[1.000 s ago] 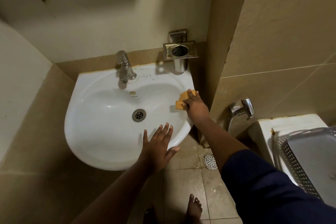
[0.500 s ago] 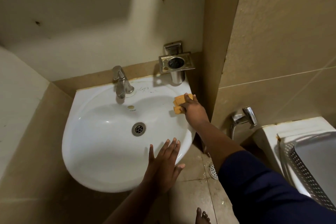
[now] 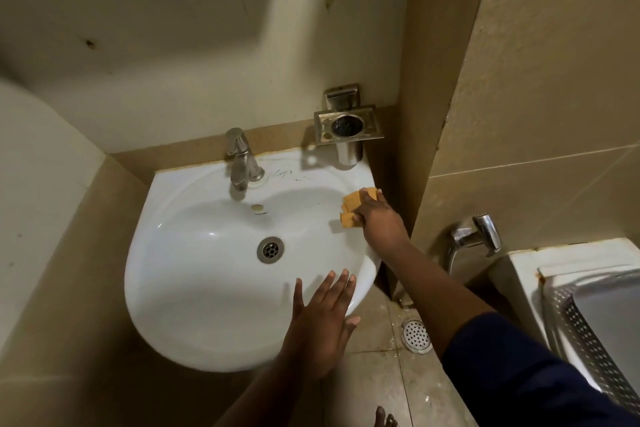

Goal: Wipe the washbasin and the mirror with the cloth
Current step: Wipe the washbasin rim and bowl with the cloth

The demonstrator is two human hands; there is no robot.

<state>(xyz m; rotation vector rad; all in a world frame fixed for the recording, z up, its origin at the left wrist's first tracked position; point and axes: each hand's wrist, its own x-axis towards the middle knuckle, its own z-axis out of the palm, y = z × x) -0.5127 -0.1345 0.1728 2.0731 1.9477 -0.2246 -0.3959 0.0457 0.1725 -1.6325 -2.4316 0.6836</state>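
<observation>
1. Right hand (image 3: 379,218) clenched the orange cloth (image 3: 356,206) against the washbasin (image 3: 194,288) rim at 3 o'clock.
2. Left hand (image 3: 322,319) lay released, fingers flat on the rim at 5 o'clock.
3. Marks near the tap (image 3: 242,163) remained; no mirror in view, judged pending.

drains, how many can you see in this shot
2: the washbasin drain at the bottom of the white bowl, and a round floor drain on the tiles right of the basin. Others may be hidden.
</observation>
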